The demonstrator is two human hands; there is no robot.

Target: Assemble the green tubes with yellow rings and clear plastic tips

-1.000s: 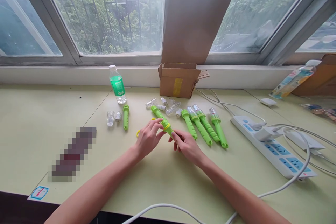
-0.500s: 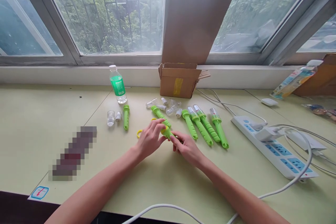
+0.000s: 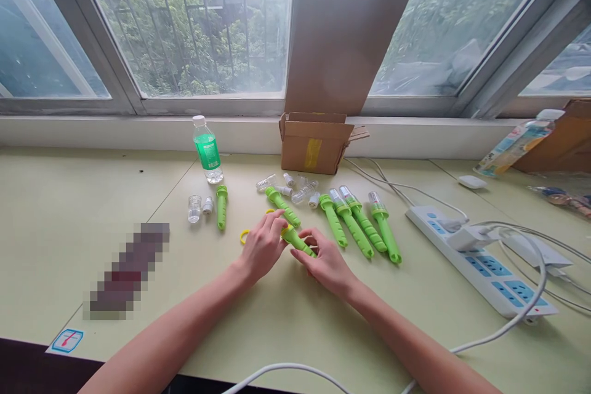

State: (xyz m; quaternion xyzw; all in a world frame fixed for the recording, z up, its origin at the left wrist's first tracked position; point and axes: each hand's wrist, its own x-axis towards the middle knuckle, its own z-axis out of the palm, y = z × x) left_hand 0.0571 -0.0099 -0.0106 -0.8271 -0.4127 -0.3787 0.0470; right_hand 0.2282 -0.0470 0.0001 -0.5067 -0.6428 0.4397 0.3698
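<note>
Above the table's middle, my right hand [image 3: 325, 261] is closed around a green grooved stick handle [image 3: 299, 242], which slants down to the right. My left hand [image 3: 263, 247] pinches the yellow ring [image 3: 285, 231] at the handle's upper end; its fingertips hide part of it. Another yellow ring [image 3: 244, 236] lies just left of that hand. Behind my hands is a loose green handle [image 3: 282, 205]. To the right lie a bare handle [image 3: 333, 220] and several with clear caps, such as one capped stick [image 3: 385, 228].
Clear plastic caps [image 3: 302, 192] and small white pieces lie before a cardboard box [image 3: 316, 146]. At left are a water bottle [image 3: 207, 151], a clear cup-like cap [image 3: 194, 209] and a green handle [image 3: 221, 208]. A power strip [image 3: 480, 261] with white cables occupies the right.
My right hand has shifted slightly right and down, with its fingers opened somewhat, so more of the green handle shows. My left hand stays at the ring end.
</note>
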